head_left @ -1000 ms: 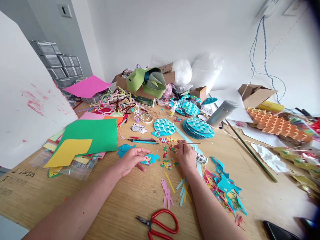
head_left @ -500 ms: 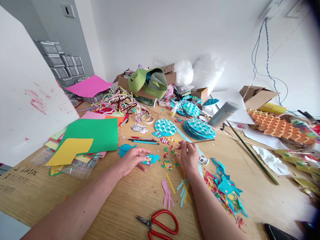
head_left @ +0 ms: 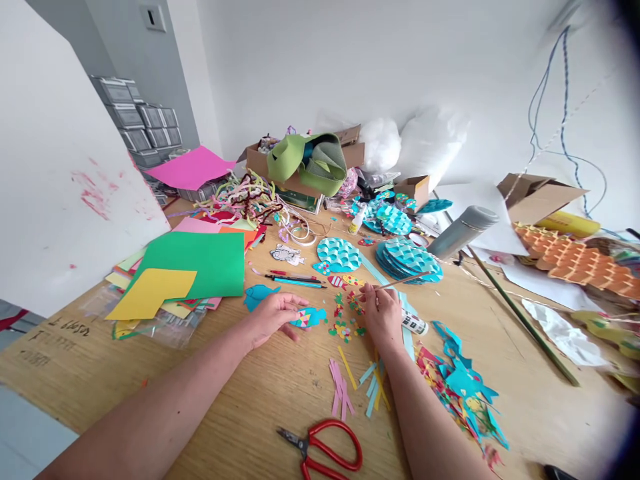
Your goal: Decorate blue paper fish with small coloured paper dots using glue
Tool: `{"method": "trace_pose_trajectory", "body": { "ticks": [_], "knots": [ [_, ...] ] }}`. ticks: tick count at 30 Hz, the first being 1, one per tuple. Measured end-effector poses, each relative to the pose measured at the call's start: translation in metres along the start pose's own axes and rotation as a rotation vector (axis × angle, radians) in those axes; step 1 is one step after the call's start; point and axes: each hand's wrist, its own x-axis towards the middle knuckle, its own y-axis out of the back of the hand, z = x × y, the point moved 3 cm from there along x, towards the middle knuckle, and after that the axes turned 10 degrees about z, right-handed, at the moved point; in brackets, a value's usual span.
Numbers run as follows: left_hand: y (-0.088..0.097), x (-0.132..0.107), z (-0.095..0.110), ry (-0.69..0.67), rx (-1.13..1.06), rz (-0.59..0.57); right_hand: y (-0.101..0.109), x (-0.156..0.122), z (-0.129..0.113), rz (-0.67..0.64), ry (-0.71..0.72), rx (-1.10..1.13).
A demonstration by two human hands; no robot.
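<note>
My left hand (head_left: 273,321) pinches a small blue paper fish (head_left: 313,317) with pink, yellow and white pieces on its body. In my right hand (head_left: 383,316) is a thin wooden stick (head_left: 407,279), its far end pointing right and slightly up. Small red, green and yellow paper bits (head_left: 343,331) lie between the two hands. A blue fish cutout (head_left: 257,295) rests just behind my left hand. Beside my right wrist a white glue bottle (head_left: 416,323) lies on its side, partly hidden. Striped and yellow paper fish (head_left: 345,281) lie beyond the bits.
Red-handled scissors (head_left: 333,447) lie at the front, near pink paper strips (head_left: 339,390). Blue paper scraps (head_left: 465,380) are heaped at right. Coloured sheets (head_left: 200,263) are stacked left. Behind stand woven blue ovals (head_left: 410,259) and a grey flask (head_left: 463,232). Pens (head_left: 296,281) lie mid-table.
The whole view has shifted, so things appear farther right. The stick in my right hand tilts up more at its far end. My left hand keeps the fish in nearly the same place.
</note>
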Motion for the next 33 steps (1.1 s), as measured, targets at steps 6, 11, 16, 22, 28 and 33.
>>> {"method": "trace_pose_trajectory", "body": {
  "ticks": [6, 11, 16, 22, 28, 33],
  "knots": [
    [-0.0011, -0.0001, 0.0002, 0.004, -0.005, -0.009, -0.0027, -0.0001, 0.0049, 0.015, 0.009, -0.012],
    [-0.0006, -0.0006, 0.0002, 0.004, 0.015, 0.001, -0.0027, 0.0, 0.0039, 0.031, 0.014, -0.007],
    [-0.0009, -0.0011, 0.0014, -0.009, 0.034, -0.015, -0.0028, 0.0008, 0.0035, 0.031, 0.018, -0.03],
    [-0.0009, -0.0005, 0.0012, -0.007, 0.033, -0.024, -0.0033, 0.0008, 0.0044, 0.033, 0.023, -0.015],
    [-0.0006, -0.001, 0.0011, 0.01, 0.023, -0.006, -0.0031, 0.0005, 0.0049, 0.05, 0.021, -0.025],
    [-0.0002, -0.0007, 0.0007, 0.011, 0.021, -0.005, -0.0027, 0.0002, 0.0061, 0.058, 0.02, -0.047]
  ]
}}
